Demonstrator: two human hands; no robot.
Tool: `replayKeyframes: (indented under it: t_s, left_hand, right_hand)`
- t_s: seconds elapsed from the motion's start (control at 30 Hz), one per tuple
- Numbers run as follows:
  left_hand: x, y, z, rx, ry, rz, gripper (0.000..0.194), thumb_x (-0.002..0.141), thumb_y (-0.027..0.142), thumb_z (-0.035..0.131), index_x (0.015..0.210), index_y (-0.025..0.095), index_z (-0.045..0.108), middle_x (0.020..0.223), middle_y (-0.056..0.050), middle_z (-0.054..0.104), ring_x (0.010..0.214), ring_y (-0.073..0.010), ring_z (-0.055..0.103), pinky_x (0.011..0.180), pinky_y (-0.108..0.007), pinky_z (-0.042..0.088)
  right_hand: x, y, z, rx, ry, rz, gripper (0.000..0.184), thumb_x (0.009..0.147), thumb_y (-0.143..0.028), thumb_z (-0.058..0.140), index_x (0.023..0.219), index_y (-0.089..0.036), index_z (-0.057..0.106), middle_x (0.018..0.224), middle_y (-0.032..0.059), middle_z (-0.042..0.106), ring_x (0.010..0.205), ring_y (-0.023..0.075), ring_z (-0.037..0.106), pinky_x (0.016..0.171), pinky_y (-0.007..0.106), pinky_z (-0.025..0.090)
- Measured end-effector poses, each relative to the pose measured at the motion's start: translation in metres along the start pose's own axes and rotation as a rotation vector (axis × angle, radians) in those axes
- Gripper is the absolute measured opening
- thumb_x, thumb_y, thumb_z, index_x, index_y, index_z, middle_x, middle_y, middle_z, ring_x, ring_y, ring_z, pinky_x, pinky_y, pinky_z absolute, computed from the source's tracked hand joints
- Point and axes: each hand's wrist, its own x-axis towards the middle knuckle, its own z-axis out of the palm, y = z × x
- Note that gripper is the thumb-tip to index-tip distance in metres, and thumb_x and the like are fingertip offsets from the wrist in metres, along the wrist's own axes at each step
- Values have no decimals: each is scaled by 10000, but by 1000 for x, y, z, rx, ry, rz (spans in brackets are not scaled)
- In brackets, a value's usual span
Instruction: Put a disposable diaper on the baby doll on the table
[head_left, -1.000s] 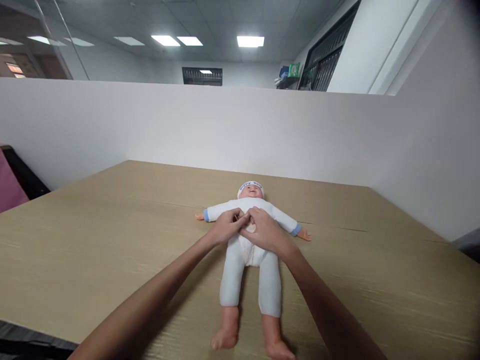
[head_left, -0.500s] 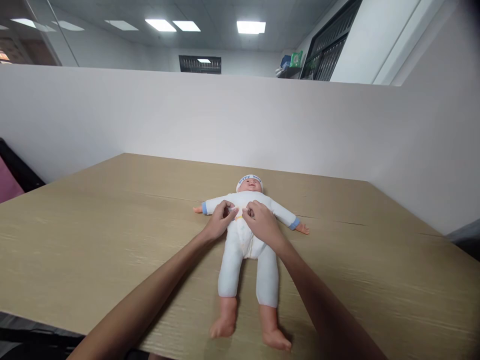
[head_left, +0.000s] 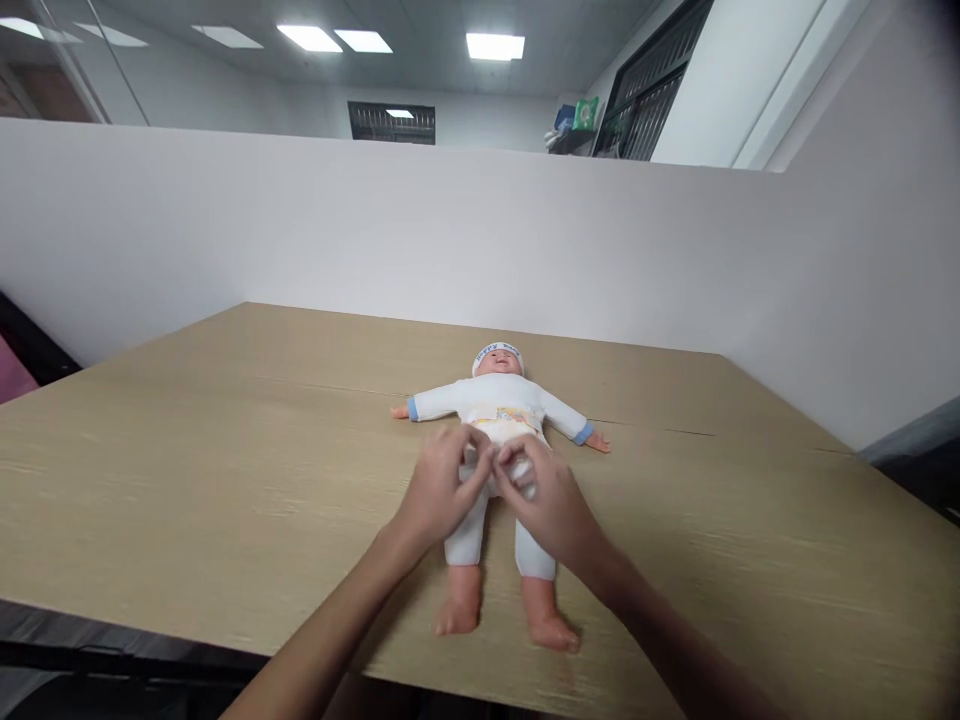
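Observation:
A baby doll [head_left: 495, 395] in a white suit with blue cuffs lies on its back, arms spread and feet toward me. A white diaper [head_left: 501, 432] is around its hips, and an orange and yellow print shows at its belly. My left hand [head_left: 448, 478] is over the doll's lower body, thumb and fingers pinched together. Close beside it, my right hand [head_left: 546, 492] makes a like pinch, the fingertips of both hands almost meeting. What the fingertips hold, if anything, is blurred. My hands cover part of the diaper and the upper legs.
The doll rests on a wide wood-coloured table [head_left: 225, 450] with seams across it. A white partition wall [head_left: 375, 230] rises behind the table. Something pink and black [head_left: 19, 355] stands off the left edge, and a dark object [head_left: 919, 465] is beyond the right edge.
Both hands have moved from the doll's belly down toward its legs and up nearer to me. The printed band at the belly is now uncovered. The view has shifted slightly.

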Motion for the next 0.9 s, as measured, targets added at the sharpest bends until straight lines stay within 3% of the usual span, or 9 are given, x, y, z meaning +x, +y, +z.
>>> replayKeyframes:
  t_s: [0.1, 0.17, 0.37, 0.5, 0.6, 0.67, 0.77, 0.9]
  left_hand:
    - [-26, 3, -6, 111, -341, 62, 272, 1127, 398, 499, 1002, 247, 686, 1011, -24, 763, 985, -247, 607, 917, -410, 385]
    - [-31, -8, -5, 136, -429, 59, 266, 1117, 413, 524, 1003, 259, 709, 1030, -15, 779, 1024, -258, 608, 933, -409, 374]
    - [-14, -41, 11, 157, -281, -60, 330, 1000, 554, 709, 991, 231, 641, 870, 4, 706, 868, -239, 639, 880, -371, 404]
    - [-8, -46, 23, 178, -242, -62, 391, 992, 569, 703, 832, 229, 596, 770, 10, 653, 790, -227, 604, 827, -370, 384]
    - [-8, -48, 23, 154, -247, -29, 375, 1013, 556, 669, 828, 234, 614, 756, 3, 653, 804, -234, 607, 862, -391, 389]
    - [-8, -48, 21, 130, -249, -7, 350, 1028, 536, 650, 847, 238, 623, 804, -9, 676, 860, -248, 628, 894, -404, 400]
    - [-10, -48, 19, 76, -215, 26, 265, 1032, 479, 659, 914, 241, 650, 1047, -50, 728, 1031, -271, 652, 960, -415, 424]
    - [-11, -49, 18, 15, -174, 49, 173, 1031, 413, 677, 987, 245, 667, 1304, -74, 704, 1209, -289, 628, 1047, -426, 420]
  right_hand:
    - [-43, 5, -7, -6, -131, 85, 42, 1030, -296, 618, 1049, -261, 631, 1019, 27, 733, 902, 200, 721, 775, 305, 576]
    - [-55, 18, -12, -103, -116, 102, 46, 1026, -281, 613, 1013, -258, 651, 984, 28, 747, 893, 212, 730, 819, 332, 570]
    - [-39, 44, -8, -253, -33, 167, 130, 1016, -320, 648, 916, -243, 615, 756, -6, 692, 661, 191, 662, 654, 310, 471]
    - [-35, 41, 2, -396, -65, 89, 214, 1028, -320, 626, 834, -241, 581, 814, 14, 675, 705, 194, 638, 658, 321, 424]
    - [-39, 41, 5, -438, -62, 74, 210, 1044, -316, 599, 848, -241, 590, 870, 23, 661, 725, 200, 628, 664, 334, 430]
    - [-42, 41, 6, -464, -50, 61, 168, 1052, -321, 588, 909, -241, 626, 951, 45, 672, 768, 219, 641, 688, 354, 461]
    - [-45, 42, 7, -477, -15, 35, 101, 1052, -310, 591, 1057, -250, 672, 1117, 93, 698, 959, 283, 682, 791, 403, 530]
    - [-48, 39, 12, -426, 13, 35, 173, 1049, -301, 609, 1210, -265, 660, 1280, 117, 706, 1167, 334, 668, 952, 470, 552]
